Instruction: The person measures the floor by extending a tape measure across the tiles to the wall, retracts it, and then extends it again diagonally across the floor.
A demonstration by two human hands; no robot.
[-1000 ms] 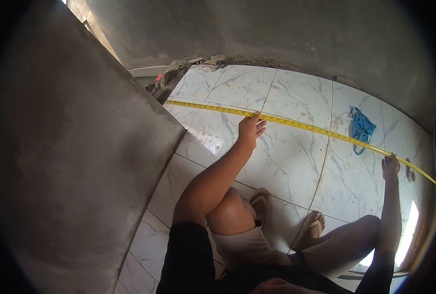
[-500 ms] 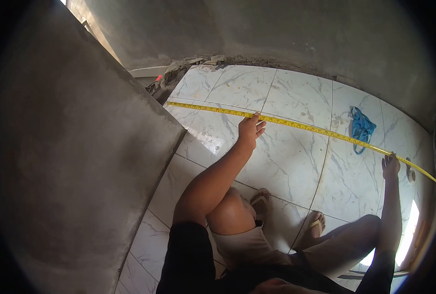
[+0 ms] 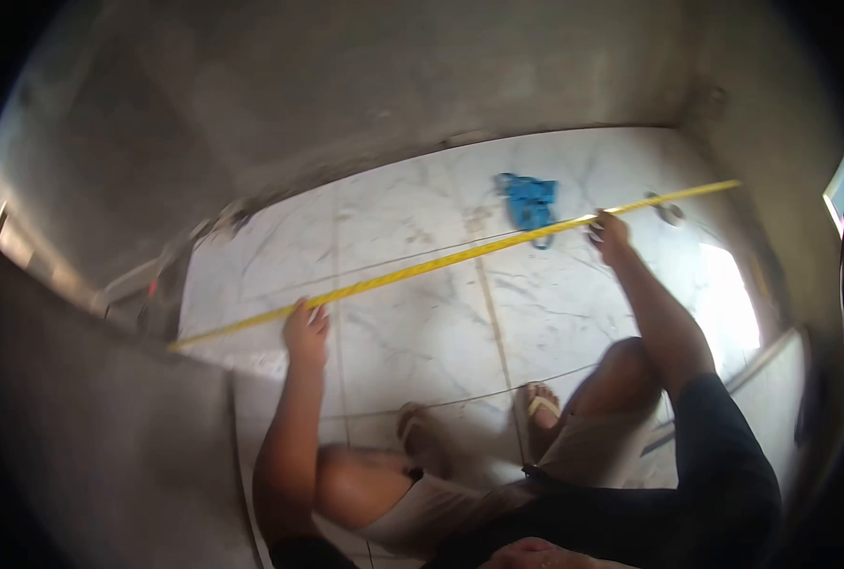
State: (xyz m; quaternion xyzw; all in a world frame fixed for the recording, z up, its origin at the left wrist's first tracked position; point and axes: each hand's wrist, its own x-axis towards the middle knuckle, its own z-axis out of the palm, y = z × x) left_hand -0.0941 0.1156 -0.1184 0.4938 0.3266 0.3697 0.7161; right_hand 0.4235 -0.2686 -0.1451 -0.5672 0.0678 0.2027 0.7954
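Observation:
A yellow measuring tape [image 3: 422, 266] stretches across the view, its left end by the grey wall corner and its right end at the far-side wall. My left hand [image 3: 306, 334] pinches the tape toward its left end, fingers closed at its lower edge. Farther right, my right hand [image 3: 612, 237] grips the tape, with the fingers curled at it. A crumpled blue cloth [image 3: 530, 201] lies on the tiles just beyond the tape, left of my right hand. Motion blurs the tape's markings.
White marbled floor tiles [image 3: 412, 332] lie beneath. Bare grey walls [image 3: 422, 76] border the floor at the back and sides. A small round object [image 3: 669, 212] rests near the tape's right part. My sandalled feet [image 3: 541, 406] are on the tiles, and bright light falls at right.
The view has swung to the right, so the tape now slants up toward the right and more of the right wall shows. Both hands stay on the tape.

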